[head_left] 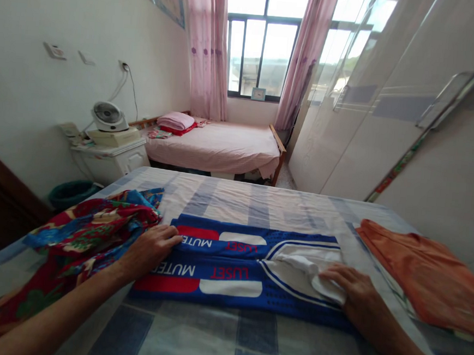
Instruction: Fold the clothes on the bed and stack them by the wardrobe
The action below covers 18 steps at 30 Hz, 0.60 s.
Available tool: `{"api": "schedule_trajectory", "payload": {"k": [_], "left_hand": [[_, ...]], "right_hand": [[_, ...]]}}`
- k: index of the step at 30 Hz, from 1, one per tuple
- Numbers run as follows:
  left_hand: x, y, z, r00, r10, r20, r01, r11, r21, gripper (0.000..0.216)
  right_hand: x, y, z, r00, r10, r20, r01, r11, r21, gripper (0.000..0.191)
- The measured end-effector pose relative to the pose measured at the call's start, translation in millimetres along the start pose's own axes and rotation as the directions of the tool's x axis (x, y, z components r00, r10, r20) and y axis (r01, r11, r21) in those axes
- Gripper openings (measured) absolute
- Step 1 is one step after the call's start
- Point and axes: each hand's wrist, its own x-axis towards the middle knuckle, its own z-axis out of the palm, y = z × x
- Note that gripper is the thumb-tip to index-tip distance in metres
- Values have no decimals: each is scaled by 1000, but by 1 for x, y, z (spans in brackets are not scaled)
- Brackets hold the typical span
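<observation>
A folded blue sports garment [234,262] lies across the bed in front of me. It has red and white patches, upside-down lettering and a white panel on its right part. My left hand [155,249] is closed at the garment's left end, fingers together over its edge. On the right, my right hand [353,293] closes on a crumpled bit of the garment's white cloth [327,286]. The thumbs are largely out of sight. A red and blue patterned cloth [106,222] lies bunched beside my left forearm.
An orange garment [422,268] lies at the right on the checked bed sheet [191,338]. Beyond stands a second bed [227,144] with pink bedding. A nightstand [117,160] carries a fan [107,113]. Wardrobe doors [373,111] line the right side; a bin [71,193] stands at left.
</observation>
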Motion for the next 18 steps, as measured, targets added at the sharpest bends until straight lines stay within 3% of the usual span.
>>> {"api": "schedule_trajectory", "payload": {"k": [4, 6, 8, 10, 13, 15, 18], "left_hand": [[-4, -1, -16, 988, -106, 113, 118, 988, -99, 34], [-2, -6, -25, 975, -172, 141, 197, 961, -193, 38], [5, -14, -29, 952, -278, 124, 301, 920, -249, 35], [20, -25, -26, 928, -359, 94, 371, 890, -263, 35], [46, -39, -7, 924, -367, 107, 382, 885, -265, 38], [59, -44, 7, 926, -354, 135, 378, 885, -273, 37], [67, -48, 20, 919, -359, 162, 391, 880, -270, 31]], "right_hand": [[-14, -7, -28, 973, -7, 231, -28, 989, 147, 27], [-17, -5, -44, 943, 44, 331, -129, 962, 240, 27], [-8, 3, -55, 931, 137, 338, -236, 934, 270, 32], [12, 16, -53, 944, 232, 235, -289, 924, 248, 37], [50, 45, -26, 950, 311, -15, -301, 932, 203, 42], [70, 65, -1, 920, 368, -136, -340, 920, 194, 45], [82, 89, 28, 867, 458, -199, -420, 884, 203, 51]]}}
